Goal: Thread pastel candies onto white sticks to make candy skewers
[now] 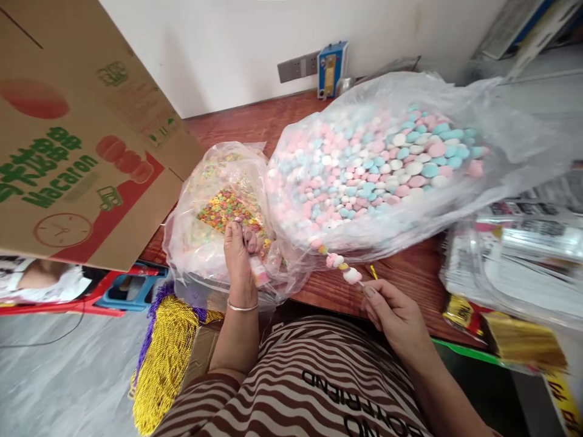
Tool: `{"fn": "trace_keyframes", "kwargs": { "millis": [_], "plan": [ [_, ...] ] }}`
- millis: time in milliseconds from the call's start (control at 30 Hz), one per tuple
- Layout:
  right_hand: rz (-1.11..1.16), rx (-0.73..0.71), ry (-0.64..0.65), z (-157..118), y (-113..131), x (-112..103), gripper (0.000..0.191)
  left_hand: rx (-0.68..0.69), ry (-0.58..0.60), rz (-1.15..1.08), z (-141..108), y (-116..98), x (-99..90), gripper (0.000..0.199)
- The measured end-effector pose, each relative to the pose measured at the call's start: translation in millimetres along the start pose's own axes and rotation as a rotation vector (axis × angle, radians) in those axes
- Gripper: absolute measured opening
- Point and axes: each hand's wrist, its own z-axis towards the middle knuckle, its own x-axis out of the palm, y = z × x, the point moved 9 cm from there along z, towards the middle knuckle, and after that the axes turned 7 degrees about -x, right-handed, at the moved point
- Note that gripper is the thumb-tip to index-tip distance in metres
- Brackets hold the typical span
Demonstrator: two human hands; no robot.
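Observation:
Between thumb and fingers, my right hand point(389, 309) pinches the lower end of a thin skewer threaded with pink and white sweets point(352, 275) and small yellow and green pieces. The skewer points up and left, its top near a large clear bag of pink, white and blue sweets point(364, 176). My left hand point(241, 243) is closed over a smaller clear bag of small multicoloured pieces point(230, 209). Something small shows at its fingertips, too small to name, and a pink and white item point(259, 272) lies just below its fingers.
A large cardboard box point(82, 133) stands at the left. Against the wall is a blue device point(332, 70) beside sockets. Plastic packages point(537, 261) lie at the right on the red-brown table point(273, 118). Yellow and purple cords point(168, 352) hang below, near a blue stool point(130, 291).

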Motion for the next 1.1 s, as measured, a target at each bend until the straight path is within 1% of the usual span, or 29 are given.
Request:
{"fn": "trace_keyframes", "kwargs": {
  "millis": [67, 133, 167, 233, 300, 333, 367, 433, 533, 567, 600, 633, 733, 800, 867, 900, 933, 967, 1000, 1067, 1100],
  "plan": [
    [0.020, -0.002, -0.020, -1, 0, -1, 0.037, -0.030, 0.048, 0.083, -11, 10, 11.0, 0.030],
    [0.067, 0.001, -0.059, -4, 0, -4, 0.036, -0.106, 0.137, 0.196, -27, 31, 26.5, 0.031],
    [0.103, 0.001, -0.089, -5, 0, -7, 0.035, -0.174, 0.214, 0.267, -38, 46, 36.6, 0.034],
    [0.177, -0.012, -0.171, -10, 1, -18, 0.032, -0.348, 0.424, 0.432, -66, 85, 59.1, 0.038],
    [0.228, -0.035, -0.255, -15, 4, -31, 0.030, -0.495, 0.622, 0.581, -95, 123, 78.2, 0.035],
    [0.243, -0.046, -0.286, -18, 6, -38, 0.029, -0.533, 0.695, 0.642, -106, 139, 86.8, 0.031],
    [0.253, -0.055, -0.310, -21, 8, -44, 0.029, -0.545, 0.746, 0.694, -114, 152, 95.3, 0.027],
    [0.268, -0.070, -0.339, -26, 11, -54, 0.029, -0.491, 0.809, 0.757, -119, 168, 115.3, 0.022],
    [0.273, -0.099, -0.374, -33, 12, -66, 0.029, -0.334, 0.868, 0.738, -119, 176, 147.9, 0.023],
    [0.269, -0.110, -0.387, -35, 12, -70, 0.028, -0.310, 0.878, 0.694, -118, 176, 156.3, 0.026],
    [0.264, -0.119, -0.398, -37, 11, -72, 0.027, -0.315, 0.873, 0.629, -118, 175, 162.2, 0.028],
    [0.261, -0.126, -0.406, -38, 10, -75, 0.026, -0.348, 0.849, 0.547, -117, 174, 165.4, 0.030],
    [0.260, -0.129, -0.403, -39, 5, -77, 0.026, -0.479, 0.736, 0.277, -113, 165, 165.3, 0.038],
    [0.258, -0.124, -0.388, -37, 4, -75, 0.026, -0.479, 0.724, 0.180, -112, 154, 166.2, 0.053],
    [0.259, -0.120, -0.371, -34, 4, -71, 0.026, -0.437, 0.762, 0.191, -114, 144, 167.9, 0.081],
    [0.262, -0.118, -0.365, -32, 5, -68, 0.027, -0.439, 0.779, 0.224, -115, 143, 167.3, 0.094],
    [0.266, -0.117, -0.358, -30, 7, -65, 0.027, -0.467, 0.794, 0.264, -119, 145, 165.4, 0.103],
    [0.269, -0.116, -0.350, -28, 9, -62, 0.027, -0.519, 0.807, 0.303, -124, 151, 162.4, 0.105],
    [0.270, -0.116, -0.338, -26, 11, -58, 0.028, -0.587, 0.820, 0.337, -131, 159, 158.3, 0.100],
    [0.261, -0.117, -0.314, -21, 15, -49, 0.030, -0.732, 0.846, 0.372, -149, 178, 148.9, 0.075],
    [0.251, -0.120, -0.305, -19, 17, -45, 0.030, -0.788, 0.840, 0.362, -156, 185, 144.0, 0.062]
  ]
}}
